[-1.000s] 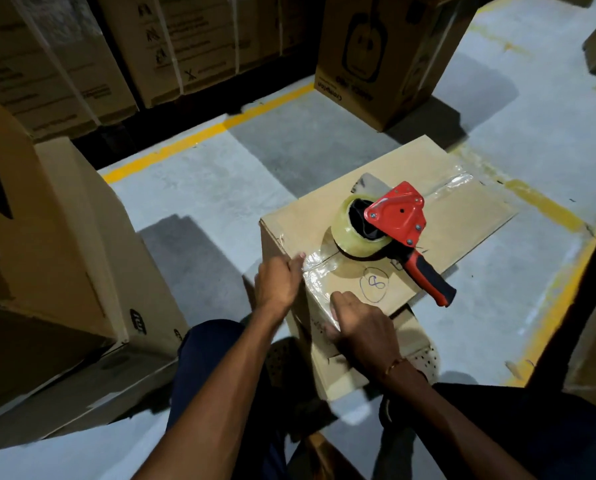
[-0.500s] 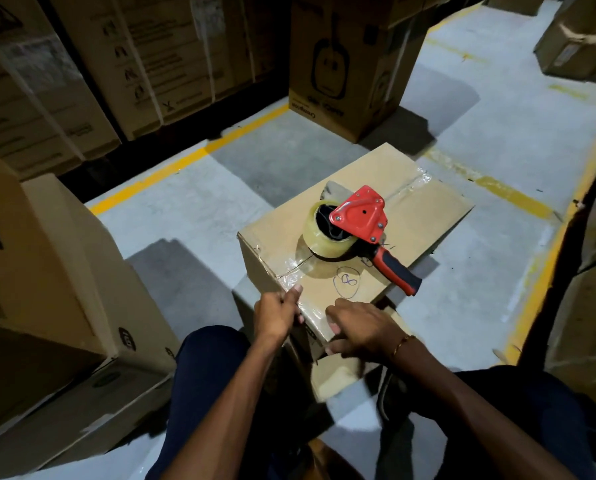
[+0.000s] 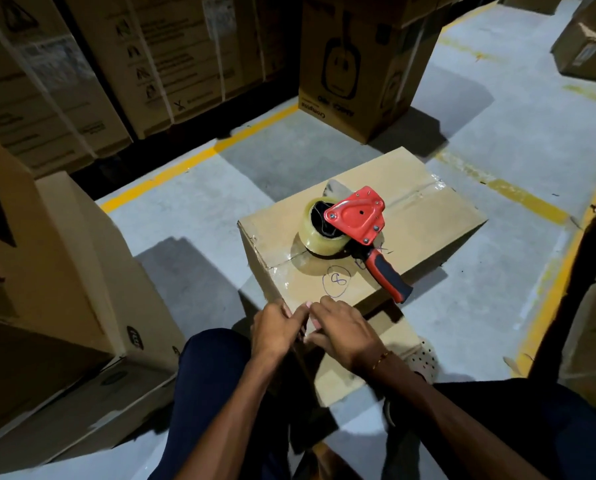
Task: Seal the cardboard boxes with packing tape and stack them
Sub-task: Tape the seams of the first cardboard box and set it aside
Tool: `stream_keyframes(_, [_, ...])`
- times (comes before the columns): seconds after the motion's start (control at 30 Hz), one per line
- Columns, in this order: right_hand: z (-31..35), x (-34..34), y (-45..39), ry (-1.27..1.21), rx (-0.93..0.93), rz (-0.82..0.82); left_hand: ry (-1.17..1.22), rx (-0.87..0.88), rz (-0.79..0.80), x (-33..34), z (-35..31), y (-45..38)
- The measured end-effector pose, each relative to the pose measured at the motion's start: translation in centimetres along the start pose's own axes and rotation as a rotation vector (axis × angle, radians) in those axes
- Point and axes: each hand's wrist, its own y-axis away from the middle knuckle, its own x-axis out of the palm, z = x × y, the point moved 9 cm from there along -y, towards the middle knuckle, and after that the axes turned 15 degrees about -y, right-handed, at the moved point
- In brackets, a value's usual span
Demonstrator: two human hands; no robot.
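The plain brown cardboard box (image 3: 386, 216) sits on the floor. At its near corner, left hand (image 3: 275, 329) and right hand (image 3: 345, 329) press flat-fingered, apparently smoothing tape. The red tape dispenser (image 3: 355, 226) rests atop it, parked within reach.

Grey concrete floor (image 3: 192, 216) with yellow lines (image 3: 199, 161) carries the cardboard box (image 3: 428, 216) and surrounding cartons (image 3: 355, 64).

head camera looks steeply down, close over a cardboard box (image 3: 358, 237) on the floor (image 3: 192, 216).
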Motion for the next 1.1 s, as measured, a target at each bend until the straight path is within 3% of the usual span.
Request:
stream_keyframes(0.1, [2.1,0.8,-1.9,-0.043,-0.004,-0.084,0.014,-0.084,-0.125,-1.9,1.2,-0.4])
stream_keyframes(0.27, [2.2,0.4,-3.7,-0.225,0.089,-0.013,0.072,-0.12,-0.208,-3.3,2.2,-0.9])
stream_keyframes(0.37, [1.3,-2.7,-3.5,-0.18,0.114,-0.111,-0.179,0.053,-0.378,-4.3,0.4,-0.5])
stream_keyframes(0.47, [0.2,-7.3,-2.6,-0.064,0.089,-0.364,-0.436,0.3,-0.488,-4.1,-3.1,0.2])
stream_keyframes(0.53, [-1.1,-9.8,-2.0,0.066,0.129,-0.462,-0.526,0.477,-0.452,-3.0,-5.4,0.4])
stream_keyframes(0.6, [-3.2,-10.9,-1.7,0.163,0.248,-0.442,-0.61,0.619,-0.356,-1.2,-7.7,0.6])
stream_keyframes(0.73, [-6.8,-10.8,-2.4,0.059,0.453,-0.316,-0.763,0.669,-0.12,3.2,-10.7,0.2])
stream_keyframes(1.1, [-7.6,-10.8,-5.4,-0.153,0.451,-0.279,-0.958,0.723,-0.199,0.7,-7.6,-3.7])
